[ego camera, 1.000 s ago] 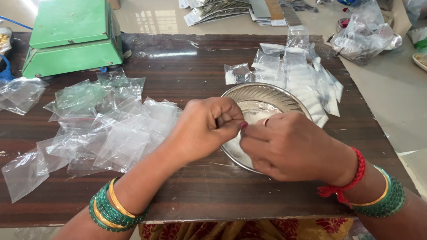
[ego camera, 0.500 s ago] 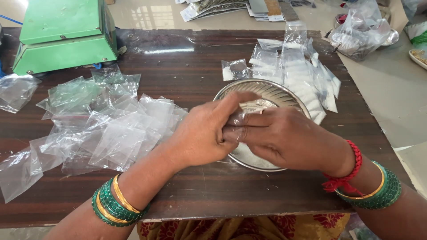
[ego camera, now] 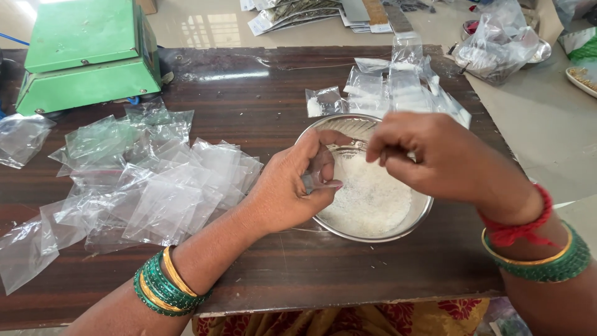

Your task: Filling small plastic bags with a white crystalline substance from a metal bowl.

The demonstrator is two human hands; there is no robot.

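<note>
left hand point(ego camera: 292, 190): forearm comes in from lower left, palm turned inward, fingers point(ego camera: 323, 186) curled, thumb and fingertips pinched together | right hand point(ego camera: 429, 158): forearm from lower right, knuckles up, fingers bent downward, tips close together | hands: near, not touching

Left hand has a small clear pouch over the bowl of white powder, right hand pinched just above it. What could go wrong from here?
1. The small clear pouch looks limp in the left hand; powder could miss its mouth, though most would likely fall back into the steel bowl.
2. The right hand hovers near the bowl's far rim; a bump might tip white powder onto the table.
</note>
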